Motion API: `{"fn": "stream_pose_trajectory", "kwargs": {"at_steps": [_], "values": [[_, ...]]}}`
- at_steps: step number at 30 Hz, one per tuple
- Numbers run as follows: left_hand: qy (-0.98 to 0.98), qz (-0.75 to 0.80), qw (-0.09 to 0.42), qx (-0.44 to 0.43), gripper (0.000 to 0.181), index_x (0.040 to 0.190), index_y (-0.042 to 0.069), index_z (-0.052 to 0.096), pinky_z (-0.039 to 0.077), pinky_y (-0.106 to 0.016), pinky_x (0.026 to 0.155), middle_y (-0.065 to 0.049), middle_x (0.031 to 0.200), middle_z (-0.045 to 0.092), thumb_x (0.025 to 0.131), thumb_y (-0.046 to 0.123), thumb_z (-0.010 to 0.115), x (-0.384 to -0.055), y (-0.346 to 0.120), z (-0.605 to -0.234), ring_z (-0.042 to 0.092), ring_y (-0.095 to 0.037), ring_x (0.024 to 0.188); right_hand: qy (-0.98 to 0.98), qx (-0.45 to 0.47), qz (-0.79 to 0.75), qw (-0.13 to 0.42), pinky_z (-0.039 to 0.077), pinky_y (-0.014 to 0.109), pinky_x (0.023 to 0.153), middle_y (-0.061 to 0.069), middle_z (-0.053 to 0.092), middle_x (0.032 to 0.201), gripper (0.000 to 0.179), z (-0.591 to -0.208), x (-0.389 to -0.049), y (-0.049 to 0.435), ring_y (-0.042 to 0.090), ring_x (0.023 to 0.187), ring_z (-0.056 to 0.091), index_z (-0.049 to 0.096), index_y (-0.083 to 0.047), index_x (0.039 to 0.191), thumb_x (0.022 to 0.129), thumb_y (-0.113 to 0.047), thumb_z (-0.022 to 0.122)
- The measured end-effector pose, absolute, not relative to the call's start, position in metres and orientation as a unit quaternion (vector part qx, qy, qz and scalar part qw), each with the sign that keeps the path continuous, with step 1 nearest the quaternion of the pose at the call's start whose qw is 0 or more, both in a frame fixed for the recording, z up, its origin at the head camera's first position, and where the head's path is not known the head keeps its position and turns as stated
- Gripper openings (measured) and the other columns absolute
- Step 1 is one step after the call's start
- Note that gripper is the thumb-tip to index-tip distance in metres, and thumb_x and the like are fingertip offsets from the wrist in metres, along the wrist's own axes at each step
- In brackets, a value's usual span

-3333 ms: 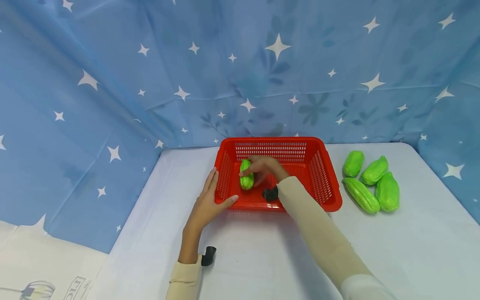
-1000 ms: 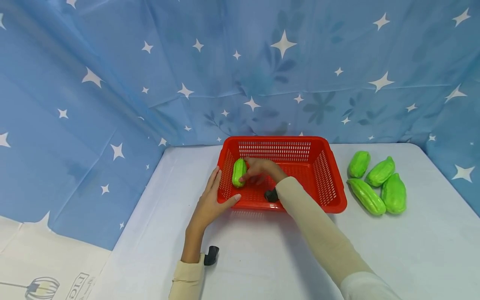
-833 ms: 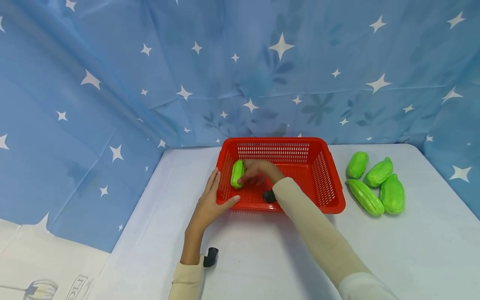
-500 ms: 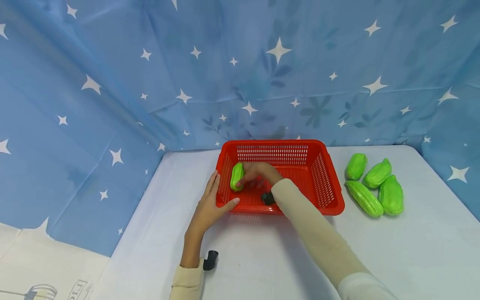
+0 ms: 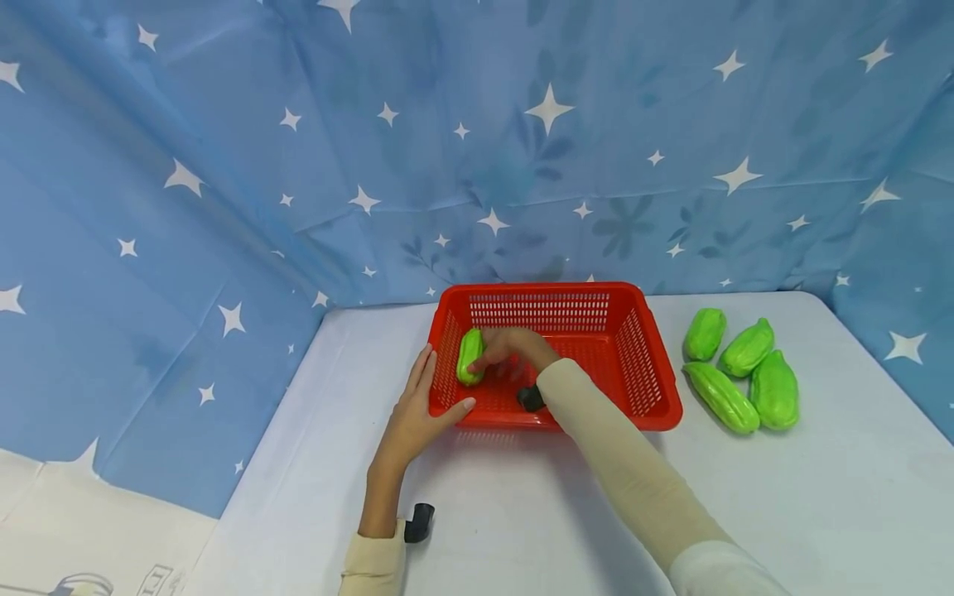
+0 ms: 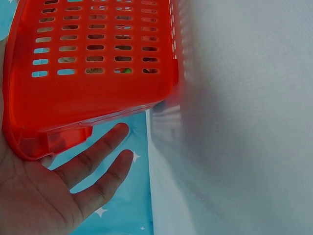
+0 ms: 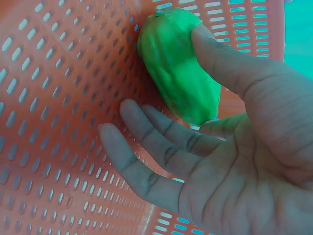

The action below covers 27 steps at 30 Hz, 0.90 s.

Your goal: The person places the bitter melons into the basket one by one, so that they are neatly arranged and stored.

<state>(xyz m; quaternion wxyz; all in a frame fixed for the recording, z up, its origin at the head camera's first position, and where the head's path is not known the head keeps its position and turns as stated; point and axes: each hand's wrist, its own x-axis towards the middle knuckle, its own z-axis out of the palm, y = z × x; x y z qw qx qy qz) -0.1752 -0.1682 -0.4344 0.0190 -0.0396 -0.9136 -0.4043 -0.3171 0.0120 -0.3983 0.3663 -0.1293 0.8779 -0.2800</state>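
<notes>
A red plastic basket (image 5: 596,364) with slotted walls stands on the white table. Inside, near its left wall, lies a bright green, lumpy, gourd-like vegetable (image 5: 469,358). My right hand (image 5: 514,346) reaches into the basket beside it. In the right wrist view, its thumb (image 7: 215,51) touches the vegetable (image 7: 181,63), while the other fingers extend loosely below; the index finger is partly hidden behind the vegetable. My left hand (image 5: 413,414) rests at the basket's front left corner, its straight fingers along the outside of the left wall (image 6: 102,49) and thumb at the front rim.
Several similar green vegetables (image 5: 745,348) lie grouped on the white table (image 5: 477,505), right of the basket. One is longer and slimmer. A blue curtain (image 5: 492,149) with white stars hangs behind and to the left. Each wrist carries a small black camera (image 5: 419,523).
The right hand has moved left with the green vegetable and set it nearer the basket's left wall; its grip has loosened. The left hand has stayed at the corner. The head view shifted slightly.
</notes>
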Motion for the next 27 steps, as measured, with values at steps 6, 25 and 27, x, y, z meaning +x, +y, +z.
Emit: {"fn": "stream_pose_trajectory", "kwargs": {"at_steps": [6, 25, 27], "values": [[-0.914, -0.404, 0.017, -0.037, 0.103, 0.158, 0.031, 0.013, 0.038, -0.061, 0.108, 0.024, 0.161, 0.006, 0.078, 0.073, 0.062, -0.173, -0.167, -0.433, 0.027, -0.029, 0.148, 0.879, -0.135, -0.269, 0.369, 0.059, 0.043, 0.080, 0.014, 0.060, 0.113, 0.049, -0.397, -0.316, 0.014, 0.030, 0.102, 0.063, 0.047, -0.013, 0.117, 0.086, -0.042, 0.073], [-0.913, -0.405, 0.018, -0.041, 0.105, 0.158, 0.030, 0.012, 0.040, -0.063, 0.105, 0.020, 0.162, 0.006, 0.077, 0.075, 0.062, -0.173, -0.170, -0.432, 0.028, -0.031, 0.147, 0.850, -0.204, -0.342, 0.344, 0.059, 0.047, 0.084, 0.013, 0.032, 0.156, 0.087, -0.350, -0.290, 0.052, 0.037, 0.122, 0.058, 0.005, -0.016, 0.159, 0.095, -0.042, 0.060], [-0.912, -0.408, 0.017, -0.042, 0.105, 0.158, 0.030, 0.012, 0.041, -0.063, 0.105, 0.019, 0.162, 0.006, 0.077, 0.074, 0.062, -0.174, -0.168, -0.432, 0.028, -0.031, 0.147, 0.848, -0.220, -0.365, 0.316, 0.058, 0.046, 0.086, 0.015, 0.038, 0.152, 0.086, -0.345, -0.284, 0.065, 0.038, 0.121, 0.059, 0.008, -0.016, 0.158, 0.095, -0.042, 0.060]]}}
